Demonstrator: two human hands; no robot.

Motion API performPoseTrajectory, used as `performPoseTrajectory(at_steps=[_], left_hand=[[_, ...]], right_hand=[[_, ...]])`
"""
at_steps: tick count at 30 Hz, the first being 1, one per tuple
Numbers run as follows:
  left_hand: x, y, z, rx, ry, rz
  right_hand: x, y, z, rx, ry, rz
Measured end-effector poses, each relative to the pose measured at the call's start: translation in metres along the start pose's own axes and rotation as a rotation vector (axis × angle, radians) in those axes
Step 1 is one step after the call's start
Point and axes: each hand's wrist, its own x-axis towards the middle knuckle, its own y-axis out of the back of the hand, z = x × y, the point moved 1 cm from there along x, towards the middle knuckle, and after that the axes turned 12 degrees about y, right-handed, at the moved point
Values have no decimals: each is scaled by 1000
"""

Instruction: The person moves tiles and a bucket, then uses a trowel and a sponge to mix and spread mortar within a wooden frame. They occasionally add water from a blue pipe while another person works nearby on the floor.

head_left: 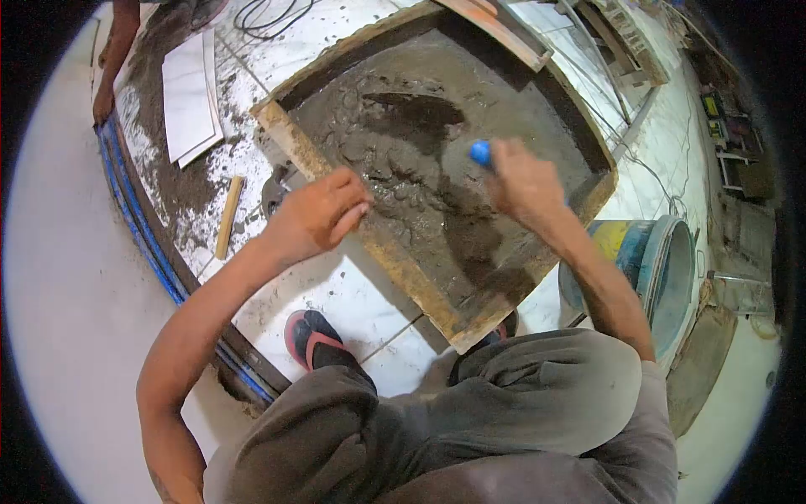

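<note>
Item: 1 shallow wooden box [294, 143], lying at the upper centre of the frame and containing wet grey mix [403, 160], which is showing lumps and dark, wet patches. Right hand [525, 183], right of centre: hovering over the mix, fingers wrapping together around 1 blue-ended handle [480, 153]; any part beyond the handle is blurring out of sight. Left hand [321, 210], left of centre: appearing over the box's near-left rim, fingers curling in toward the thumb; cannot tell whether the tips are meeting or pinching anything. Upper left: 1 co-worker's hand [105, 101] is touching the top end of 2 blue tubes [138, 223], which are running down the left side; white tile pieces [189, 97] are lying just beside. Left: 1 wooden strip [227, 218] is lying on the spattered white floor [386, 357]. Right: 1 bucket [682, 260] is standing near the box. Top right: 1 plank [499, 29] is resting across the box's corner.
</note>
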Motion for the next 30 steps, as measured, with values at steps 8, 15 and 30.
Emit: performPoseTrajectory(at_steps=[8, 15, 30], left_hand=[[-3, 9, -24, 31, 49, 76], [-1, 9, -30, 21, 29, 46], [-10, 18, -19, 60, 93, 20]], right_hand=[[-74, 47, 38, 402, -119, -245], [-83, 23, 49, 494, 216, -763], [35, -53, 13, 502, 50, -195]])
